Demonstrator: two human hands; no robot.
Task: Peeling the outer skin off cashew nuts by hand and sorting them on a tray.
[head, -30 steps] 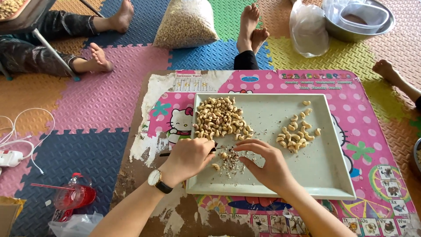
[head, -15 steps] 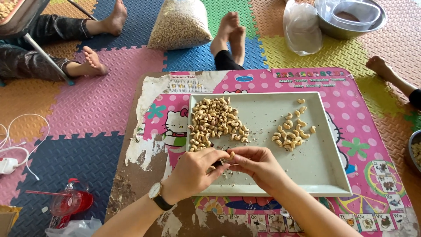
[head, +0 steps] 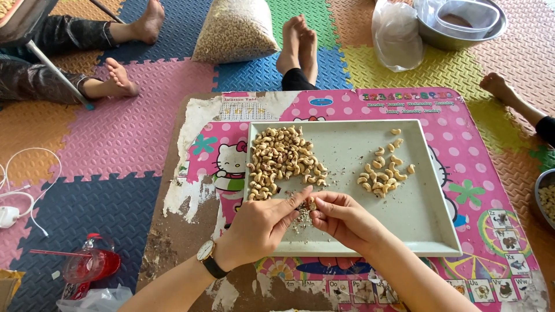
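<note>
peeling step, by my read. my right hand (head: 342, 218) pinches one cashew (head: 312, 203) over the tray (head: 404, 228), above the skin scraps (head: 299, 217). my left hand (head: 258, 227) is clenched on a small dark tool, scraping it. next likely needs a careful scrape, nut held firm.

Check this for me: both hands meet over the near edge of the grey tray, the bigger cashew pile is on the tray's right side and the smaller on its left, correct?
Not quite. The head view shows the piles the other way round: the bigger cashew pile lies on the left side of the grey tray, the smaller pile on its right. The left hand and right hand do meet over the near edge.
</note>
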